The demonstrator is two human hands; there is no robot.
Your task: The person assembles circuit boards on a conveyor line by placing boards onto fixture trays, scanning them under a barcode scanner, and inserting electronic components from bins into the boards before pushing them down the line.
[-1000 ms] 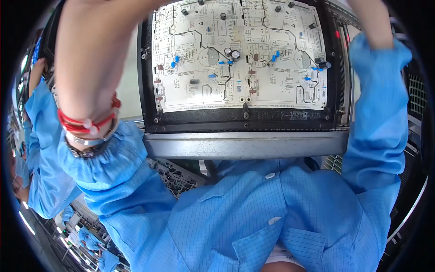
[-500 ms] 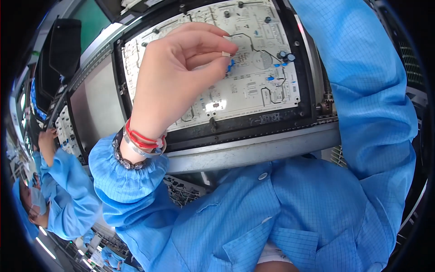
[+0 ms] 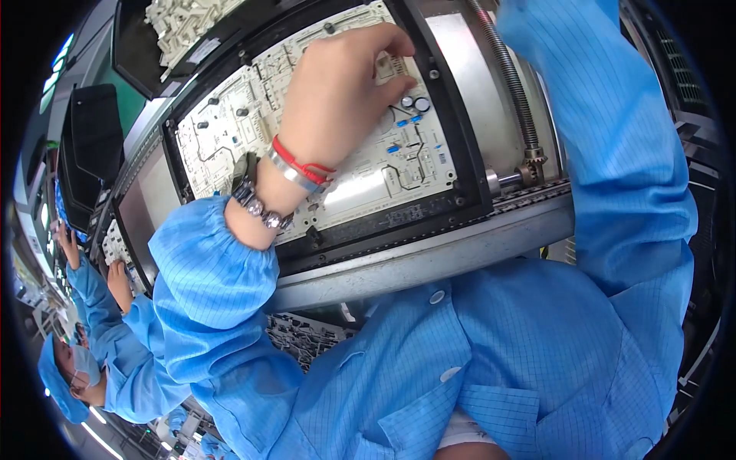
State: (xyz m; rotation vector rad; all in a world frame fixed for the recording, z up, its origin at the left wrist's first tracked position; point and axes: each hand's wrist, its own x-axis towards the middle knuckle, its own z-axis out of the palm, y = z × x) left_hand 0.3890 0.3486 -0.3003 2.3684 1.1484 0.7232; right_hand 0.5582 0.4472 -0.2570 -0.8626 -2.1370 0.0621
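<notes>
My left hand (image 3: 337,88), with a red cord and metal bracelets at the wrist, is over a white circuit board (image 3: 360,201). Its thumb and forefinger are apart, and I see nothing between their tips; the other fingers are hidden. Near the thumb, two round capacitors (image 3: 415,103) stand on the board, with small blue components (image 3: 393,149) close by. A black frame (image 3: 383,228) surrounds the board. My right arm (image 3: 606,138) reaches up past the top edge in a blue sleeve, so its hand is out of sight.
A black bin of white connectors (image 3: 184,31) is beyond the frame. A threaded rod (image 3: 512,84) and chain run to the right of it. A metal rail (image 3: 437,257) crosses in front of me. At left, another person (image 3: 115,360) works at the line.
The board and frame have shifted left in view. The small white connector pinched in my left hand is no longer visible, and the thumb and forefinger are apart. My right hand stays out of view.
</notes>
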